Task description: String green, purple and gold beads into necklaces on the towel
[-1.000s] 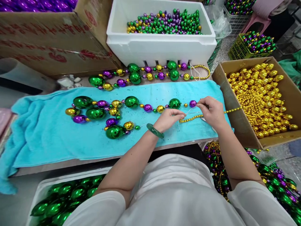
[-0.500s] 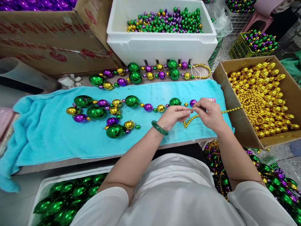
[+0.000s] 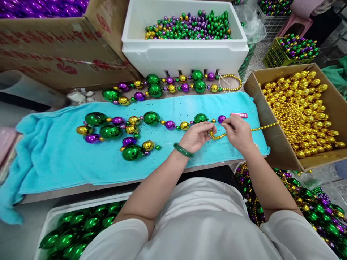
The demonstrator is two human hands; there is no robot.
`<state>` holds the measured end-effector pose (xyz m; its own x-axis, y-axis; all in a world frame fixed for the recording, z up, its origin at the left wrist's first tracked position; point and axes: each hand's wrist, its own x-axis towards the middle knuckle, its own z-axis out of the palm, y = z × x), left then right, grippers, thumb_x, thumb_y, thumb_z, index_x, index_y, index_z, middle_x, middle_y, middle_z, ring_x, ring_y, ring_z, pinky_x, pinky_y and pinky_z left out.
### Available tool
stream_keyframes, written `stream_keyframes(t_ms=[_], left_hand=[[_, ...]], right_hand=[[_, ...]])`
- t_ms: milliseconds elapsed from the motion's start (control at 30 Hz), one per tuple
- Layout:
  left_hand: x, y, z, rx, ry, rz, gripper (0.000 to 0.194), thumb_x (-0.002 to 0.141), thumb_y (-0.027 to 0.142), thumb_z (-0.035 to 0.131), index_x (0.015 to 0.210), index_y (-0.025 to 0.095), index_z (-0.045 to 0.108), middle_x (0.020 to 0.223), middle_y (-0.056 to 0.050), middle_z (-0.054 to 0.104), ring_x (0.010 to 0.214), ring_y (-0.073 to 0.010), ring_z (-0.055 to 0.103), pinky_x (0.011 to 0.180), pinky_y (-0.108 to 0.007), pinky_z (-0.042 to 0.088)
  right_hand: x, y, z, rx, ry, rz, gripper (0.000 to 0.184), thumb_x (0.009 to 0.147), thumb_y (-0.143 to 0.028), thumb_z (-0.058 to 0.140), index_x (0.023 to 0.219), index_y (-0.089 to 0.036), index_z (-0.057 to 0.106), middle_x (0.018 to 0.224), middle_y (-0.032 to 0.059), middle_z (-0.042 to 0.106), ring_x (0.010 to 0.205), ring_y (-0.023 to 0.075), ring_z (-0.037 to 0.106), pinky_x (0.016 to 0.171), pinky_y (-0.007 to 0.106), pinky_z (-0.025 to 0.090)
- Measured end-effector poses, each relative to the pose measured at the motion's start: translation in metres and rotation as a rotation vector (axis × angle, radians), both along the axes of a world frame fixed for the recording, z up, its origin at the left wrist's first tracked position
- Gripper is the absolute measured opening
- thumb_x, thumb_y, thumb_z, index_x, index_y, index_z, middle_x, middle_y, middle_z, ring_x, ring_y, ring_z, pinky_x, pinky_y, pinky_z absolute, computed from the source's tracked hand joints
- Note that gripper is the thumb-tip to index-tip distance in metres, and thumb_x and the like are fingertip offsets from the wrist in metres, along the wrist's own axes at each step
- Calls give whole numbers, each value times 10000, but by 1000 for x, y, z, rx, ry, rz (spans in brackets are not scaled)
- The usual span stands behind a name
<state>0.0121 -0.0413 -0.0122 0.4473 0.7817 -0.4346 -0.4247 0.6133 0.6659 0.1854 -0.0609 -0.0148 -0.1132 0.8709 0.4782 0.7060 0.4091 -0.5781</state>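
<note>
My left hand (image 3: 197, 136), with a green bangle (image 3: 183, 150) at its wrist, pinches a thin clear string close to a strand of small gold beads (image 3: 219, 137). Just to its right, my right hand (image 3: 238, 133) pinches the string too, fingertips a short way apart from the left ones. A strung garland of large green, purple and gold beads (image 3: 151, 118) lies folded on the blue towel (image 3: 81, 166). The string trails from its small green end bead (image 3: 158, 147) toward my left hand. Beyond my right hand lies a small pink packet (image 3: 239, 115).
Right of the towel stands a cardboard box (image 3: 271, 144) of gold beads, the gold strand running over its edge. A white foam box (image 3: 184, 54) holds mixed beads behind a second garland (image 3: 155, 90). Green beads (image 3: 92, 221) fill a container below, left of my body.
My fingertips have moved apart, showing a short length of string between them. The gold strand near my left fingers has shifted slightly. The garlands lie as before.
</note>
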Motion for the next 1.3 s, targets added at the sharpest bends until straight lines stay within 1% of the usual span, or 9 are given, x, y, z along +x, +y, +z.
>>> stream_keyframes(t_ms=[100, 233, 367, 533, 700, 933, 1033, 1200, 1300], left_hand=[[6, 0, -2, 16, -22, 106, 190, 624, 272, 766, 749, 147, 694, 839, -37, 692, 719, -97, 575, 523, -196, 368], [13, -2, -7, 247, 300, 205, 209, 615, 320, 774, 722, 148, 720, 785, -46, 700, 701, -111, 550, 540, -213, 355], [13, -1, -7, 442, 524, 56, 240, 604, 380, 782, 690, 161, 738, 688, -18, 685, 676, -127, 546, 661, -265, 414], [8, 4, -7, 433, 422, -132, 240, 605, 368, 782, 734, 169, 746, 682, -11, 668, 634, -109, 526, 628, -264, 391], [8, 3, -17, 352, 282, -109, 219, 627, 323, 773, 753, 151, 724, 707, -24, 636, 630, -97, 503, 609, -259, 371], [0, 3, -11, 490, 265, -98, 164, 690, 319, 740, 729, 167, 692, 754, -1, 589, 665, -92, 472, 619, -243, 363], [1, -1, -8, 528, 318, -14, 141, 711, 315, 718, 756, 184, 688, 749, 5, 607, 683, -106, 494, 656, -251, 379], [6, -10, -4, 794, 661, 232, 75, 734, 257, 684, 679, 207, 674, 764, -17, 632, 785, -158, 529, 746, -286, 394], [6, -11, -4, 833, 718, 276, 59, 734, 241, 681, 683, 212, 680, 771, -20, 636, 785, -159, 525, 756, -287, 392]], right_hand=[[-9, -7, -6, -11, -97, 23, 131, 873, -181, 507, 771, -202, 587, 775, 59, 628, 768, 199, 571, 702, 329, 451], [-12, -9, -1, 5, -172, 83, 152, 892, -194, 478, 810, -188, 606, 812, 80, 633, 798, 211, 565, 723, 337, 455], [-5, -2, 8, -50, -128, 138, 132, 869, -189, 519, 793, -180, 627, 786, 70, 624, 770, 201, 564, 706, 334, 450], [0, 8, 10, -270, 173, 130, 84, 794, -191, 612, 717, -186, 645, 715, 13, 634, 666, 142, 560, 617, 281, 434], [-1, 11, 10, -478, 444, 150, 106, 742, -264, 661, 702, -166, 662, 644, -4, 615, 581, 110, 519, 549, 257, 415], [3, 9, 14, -475, 458, 245, 124, 798, -282, 610, 755, -168, 633, 693, -4, 584, 629, 106, 505, 556, 242, 401], [-2, 6, 6, -430, 486, 230, 134, 810, -302, 598, 779, -173, 612, 717, -2, 573, 652, 109, 503, 567, 241, 400], [-16, 2, -8, -412, 605, 114, 167, 785, -336, 616, 750, -175, 587, 660, -15, 542, 599, 107, 478, 543, 244, 390], [-21, 0, -9, -427, 639, 91, 160, 781, -330, 626, 742, -177, 595, 641, -19, 544, 570, 106, 478, 544, 254, 402]])
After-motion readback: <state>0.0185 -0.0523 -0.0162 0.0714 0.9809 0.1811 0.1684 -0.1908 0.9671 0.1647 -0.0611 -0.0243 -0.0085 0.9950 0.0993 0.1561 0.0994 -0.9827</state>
